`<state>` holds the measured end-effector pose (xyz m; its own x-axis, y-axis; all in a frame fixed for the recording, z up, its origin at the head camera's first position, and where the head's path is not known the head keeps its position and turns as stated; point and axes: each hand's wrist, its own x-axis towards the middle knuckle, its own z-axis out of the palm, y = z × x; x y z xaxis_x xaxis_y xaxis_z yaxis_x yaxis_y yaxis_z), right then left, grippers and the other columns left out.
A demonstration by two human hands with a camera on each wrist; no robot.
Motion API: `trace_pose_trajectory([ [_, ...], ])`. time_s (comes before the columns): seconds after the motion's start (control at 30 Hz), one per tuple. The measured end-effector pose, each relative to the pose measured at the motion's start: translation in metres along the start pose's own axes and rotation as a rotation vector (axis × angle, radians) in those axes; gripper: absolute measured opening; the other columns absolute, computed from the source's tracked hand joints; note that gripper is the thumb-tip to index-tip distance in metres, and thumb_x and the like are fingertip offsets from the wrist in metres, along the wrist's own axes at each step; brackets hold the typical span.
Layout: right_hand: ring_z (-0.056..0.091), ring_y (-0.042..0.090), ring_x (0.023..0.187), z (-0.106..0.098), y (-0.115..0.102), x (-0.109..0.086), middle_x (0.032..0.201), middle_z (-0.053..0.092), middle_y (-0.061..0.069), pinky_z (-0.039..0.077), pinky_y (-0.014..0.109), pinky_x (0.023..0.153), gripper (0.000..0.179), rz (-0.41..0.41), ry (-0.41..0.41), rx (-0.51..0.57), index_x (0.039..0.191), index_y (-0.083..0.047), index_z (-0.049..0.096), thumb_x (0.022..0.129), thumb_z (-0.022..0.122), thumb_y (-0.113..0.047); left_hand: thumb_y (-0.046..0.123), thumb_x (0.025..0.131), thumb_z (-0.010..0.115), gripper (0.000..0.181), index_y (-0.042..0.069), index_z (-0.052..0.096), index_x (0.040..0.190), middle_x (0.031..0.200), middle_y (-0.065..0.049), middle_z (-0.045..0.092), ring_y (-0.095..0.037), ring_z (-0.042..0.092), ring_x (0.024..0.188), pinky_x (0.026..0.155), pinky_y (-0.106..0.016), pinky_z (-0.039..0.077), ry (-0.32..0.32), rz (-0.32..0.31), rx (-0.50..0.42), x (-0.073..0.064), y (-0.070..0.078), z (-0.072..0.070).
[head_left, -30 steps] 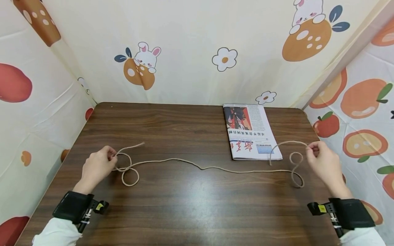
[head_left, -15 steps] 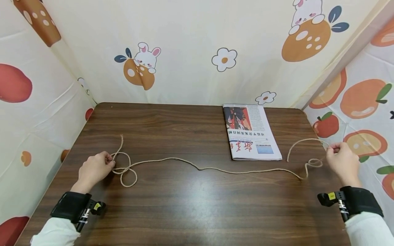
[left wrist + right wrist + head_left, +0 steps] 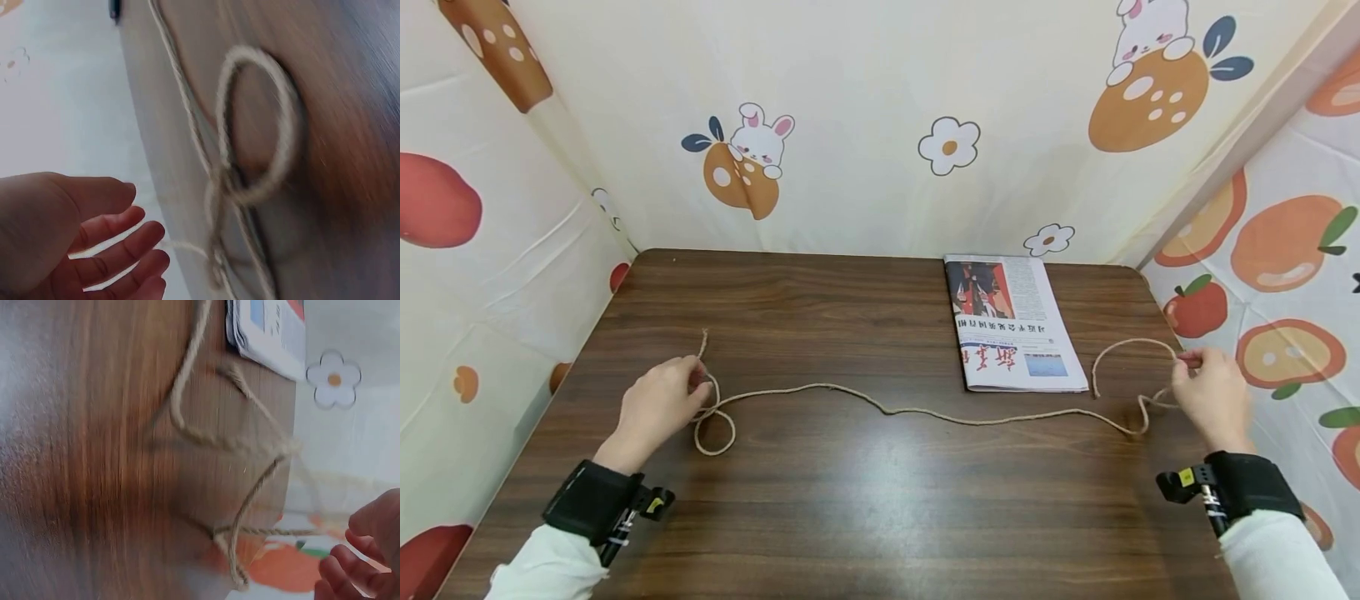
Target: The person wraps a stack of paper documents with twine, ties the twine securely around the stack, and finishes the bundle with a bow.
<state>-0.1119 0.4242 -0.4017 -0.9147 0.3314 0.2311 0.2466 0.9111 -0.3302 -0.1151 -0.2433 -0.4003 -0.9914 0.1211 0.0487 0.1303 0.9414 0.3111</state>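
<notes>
A beige rope (image 3: 880, 408) runs across the brown wooden table, with a loop (image 3: 287, 119) at its left part. Over that loop hovers my left hand (image 3: 658, 404); the left wrist view shows its thumb and loosely bent fingers (image 3: 147, 234) apart, nothing between them. The rope's left end (image 3: 703, 340) pokes out beyond this hand. At the table's right edge my right hand (image 3: 1213, 404) pinches the rope between thumb and fingers (image 3: 340, 562). From there a short free end (image 3: 1097, 379) arcs back toward the table, while a second bend (image 3: 234, 550) hangs below the fingertips.
A folded newspaper (image 3: 1015, 333) lies at the back right of the table (image 3: 880, 517), close to the rope's right free end. Printed cloth walls (image 3: 850, 167) enclose the table's back and both sides.
My left hand has let go of the rope and shifted right over the loop, its end now pointing away. My right hand drew the rope outward, loosening its curl, then came back slightly left.
</notes>
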Motion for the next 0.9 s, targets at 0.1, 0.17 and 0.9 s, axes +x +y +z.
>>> trace_pose_trajectory([
  [0.1, 0.048, 0.046, 0.081, 0.005, -0.014, -0.007, 0.091, 0.05, 0.03, 0.036, 0.054, 0.059, 0.019, -0.093, 0.101, -0.008, 0.094, 0.011, 0.057, 0.085, 0.054, -0.006, 0.014, 0.082, 0.065, 0.014, 0.004, 0.062, 0.09, 0.079, -0.009, 0.06, -0.02, 0.055, 0.062, 0.048, -0.034, 0.042, 0.005, 0.06, 0.003, 0.001, 0.012, 0.003],
  [0.17, 0.049, 0.046, 0.073, 0.011, -0.023, -0.015, 0.084, 0.051, 0.029, 0.036, 0.055, 0.055, 0.013, -0.216, 0.184, -0.01, 0.088, 0.009, 0.059, 0.081, 0.058, -0.001, 0.014, 0.082, 0.066, 0.014, 0.004, 0.063, 0.091, 0.08, -0.009, 0.059, -0.02, 0.055, 0.063, 0.049, -0.033, 0.042, -0.003, 0.088, 0.015, 0.002, 0.019, 0.006],
  [0.9, 0.055, 0.029, 0.064, 0.066, -0.059, -0.063, 0.077, 0.054, 0.009, 0.042, 0.042, 0.052, 0.021, -0.681, -0.013, -0.059, 0.083, -0.006, 0.061, 0.067, 0.074, -0.004, 0.007, 0.074, 0.072, 0.014, 0.008, 0.058, 0.074, 0.071, -0.005, 0.053, -0.027, 0.055, 0.065, 0.051, -0.037, 0.044, 0.018, 0.178, 0.146, 0.009, 0.016, 0.044],
])
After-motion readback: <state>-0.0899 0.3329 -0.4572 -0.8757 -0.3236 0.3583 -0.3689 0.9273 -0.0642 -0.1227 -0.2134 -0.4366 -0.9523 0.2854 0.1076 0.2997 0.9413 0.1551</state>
